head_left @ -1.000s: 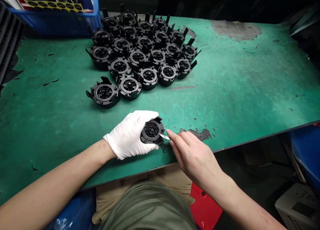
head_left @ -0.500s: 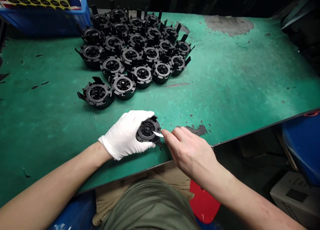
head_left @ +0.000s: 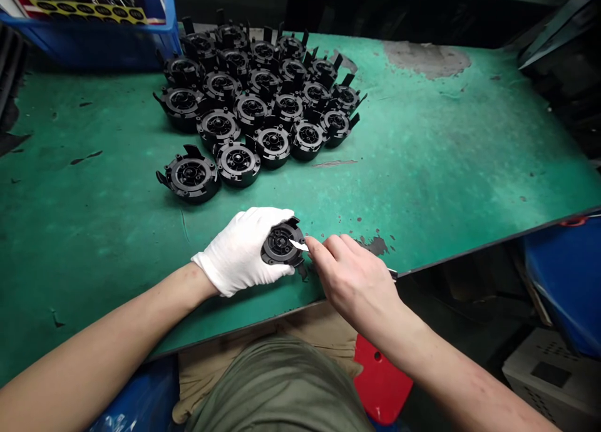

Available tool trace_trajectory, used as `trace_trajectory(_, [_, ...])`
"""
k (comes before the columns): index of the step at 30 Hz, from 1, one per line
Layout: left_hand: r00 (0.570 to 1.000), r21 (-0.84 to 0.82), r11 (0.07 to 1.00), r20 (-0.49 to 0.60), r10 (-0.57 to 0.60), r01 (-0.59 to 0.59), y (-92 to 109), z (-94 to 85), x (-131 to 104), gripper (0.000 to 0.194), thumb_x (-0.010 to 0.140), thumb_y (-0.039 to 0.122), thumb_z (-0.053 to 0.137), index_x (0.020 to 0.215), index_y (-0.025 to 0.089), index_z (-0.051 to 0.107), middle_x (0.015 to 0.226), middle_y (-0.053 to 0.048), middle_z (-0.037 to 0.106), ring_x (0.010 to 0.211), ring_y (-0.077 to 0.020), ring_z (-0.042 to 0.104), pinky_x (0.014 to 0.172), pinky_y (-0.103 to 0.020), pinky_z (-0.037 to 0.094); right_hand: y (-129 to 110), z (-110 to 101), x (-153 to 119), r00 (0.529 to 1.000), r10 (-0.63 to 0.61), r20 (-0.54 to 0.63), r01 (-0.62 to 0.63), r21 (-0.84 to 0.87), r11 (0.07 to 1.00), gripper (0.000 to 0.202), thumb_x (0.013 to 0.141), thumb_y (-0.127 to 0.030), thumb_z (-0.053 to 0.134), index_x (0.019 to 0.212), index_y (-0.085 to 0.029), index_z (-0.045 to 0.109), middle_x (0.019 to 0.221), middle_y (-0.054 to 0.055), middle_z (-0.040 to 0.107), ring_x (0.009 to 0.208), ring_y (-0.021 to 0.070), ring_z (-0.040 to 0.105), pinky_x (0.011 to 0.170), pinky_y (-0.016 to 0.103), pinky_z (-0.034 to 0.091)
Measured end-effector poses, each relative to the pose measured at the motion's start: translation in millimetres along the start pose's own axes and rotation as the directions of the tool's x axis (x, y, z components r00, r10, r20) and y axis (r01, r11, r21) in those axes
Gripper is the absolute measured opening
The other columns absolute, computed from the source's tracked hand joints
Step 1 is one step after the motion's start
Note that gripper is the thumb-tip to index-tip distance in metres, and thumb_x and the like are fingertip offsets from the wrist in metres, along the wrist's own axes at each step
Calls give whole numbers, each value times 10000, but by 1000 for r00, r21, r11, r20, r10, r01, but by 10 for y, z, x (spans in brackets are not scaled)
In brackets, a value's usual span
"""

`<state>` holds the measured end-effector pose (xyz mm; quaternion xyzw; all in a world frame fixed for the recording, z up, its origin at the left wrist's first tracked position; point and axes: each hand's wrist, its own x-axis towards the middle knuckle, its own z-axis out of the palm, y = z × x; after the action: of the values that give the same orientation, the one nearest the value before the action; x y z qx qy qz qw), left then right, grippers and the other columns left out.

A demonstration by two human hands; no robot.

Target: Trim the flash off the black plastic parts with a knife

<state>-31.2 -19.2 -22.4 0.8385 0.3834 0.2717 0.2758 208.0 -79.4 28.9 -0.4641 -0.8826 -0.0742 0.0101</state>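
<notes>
My left hand [head_left: 241,252], in a white glove, is closed round the edge of a round black plastic housing [head_left: 282,243] just above the table's front part. The housing's ribbed inner face is turned up, and a tab sticks out at its lower right. Bare, my right hand [head_left: 359,278] grips a small knife [head_left: 299,246] with a pointed silvery blade. The blade's tip lies over the right part of the housing's face; whether it touches cannot be made out. Most of the knife's handle is hidden in my fingers, its end showing behind the hand.
Several similar black housings [head_left: 272,143] stand close together on the worn green table [head_left: 436,169]. A blue bin [head_left: 107,47] with printed packaging is at the back left. Below the table's front edge are a red stool [head_left: 382,382] and a white perforated box [head_left: 549,375] at right.
The view has shifted slightly, so the table and housings appear a little further right. Both hands keep their hold; the blade's tip stays over the housing's face, at a slightly different angle.
</notes>
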Motion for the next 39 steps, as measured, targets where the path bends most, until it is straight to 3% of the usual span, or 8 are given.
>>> trace_trajectory(6, [1000,-16,1000,-12,9,-9,-22,7,3,831,755,471,907,1462,196,567,1422,-172,715,1323,-389,697,1147,-558,568,6,67,-54,999,11,-51,-9,22,1000,343,1044,-72,528,1355,-105,671,862,67,643,775,230,519,686,366,435])
trace_trajectory(10, [995,-113,994,101,6,6,-50,-49,11,960,761,485,917,1570,206,485,1541,-176,652,1414,-372,656,1214,-534,544,245,63,-120,995,-11,-102,41,293,955,333,1116,-148,486,1421,-141,618,946,61,743,824,195,645,748,321,533])
trace_trajectory(13, [985,-153,988,166,36,-10,-67,-84,-11,1013,833,426,871,1672,209,346,1673,-184,522,1525,-351,560,1275,-512,496,444,66,-148,997,66,-43,-41,433,901,285,1148,-211,472,1399,-181,604,1086,65,795,922,169,747,795,288,573])
trace_trajectory(15, [985,-147,989,168,33,-8,-69,-84,-25,1046,828,415,880,1684,197,320,1706,-198,472,1565,-362,508,1303,-528,462,526,79,-140,999,24,30,-35,455,890,252,1156,-244,471,1355,-187,614,1113,69,793,940,169,766,773,279,573])
trace_trajectory(19, [985,-131,991,171,15,7,-67,-54,-23,1126,740,471,964,1660,207,369,1667,-207,520,1540,-394,532,1294,-573,462,572,108,-71,987,-126,95,74,429,900,274,1165,-284,453,1342,-177,632,1029,62,749,821,156,727,680,269,528])
trace_trajectory(27, [989,-165,986,144,38,-14,-84,-41,-6,1052,749,447,969,1630,236,435,1618,-187,584,1494,-378,589,1263,-556,504,613,54,89,952,-299,68,279,217,936,298,1168,-261,414,1315,-143,645,838,13,645,621,130,559,559,310,339])
trace_trajectory(32, [988,-149,988,141,55,-33,-96,-29,-16,1049,765,448,962,1630,211,417,1625,-196,574,1499,-371,584,1270,-529,500,737,-17,212,879,-452,151,429,160,889,252,1117,-124,412,1264,-121,617,833,11,622,646,151,559,578,334,316])
trace_trajectory(39, [989,-136,989,130,67,-49,-108,-12,-19,1066,750,450,974,1619,213,404,1629,-191,568,1505,-368,579,1273,-507,493,919,-3,421,776,-624,85,615,113,780,264,1142,-145,381,1233,-111,626,816,12,610,661,167,528,580,352,317])
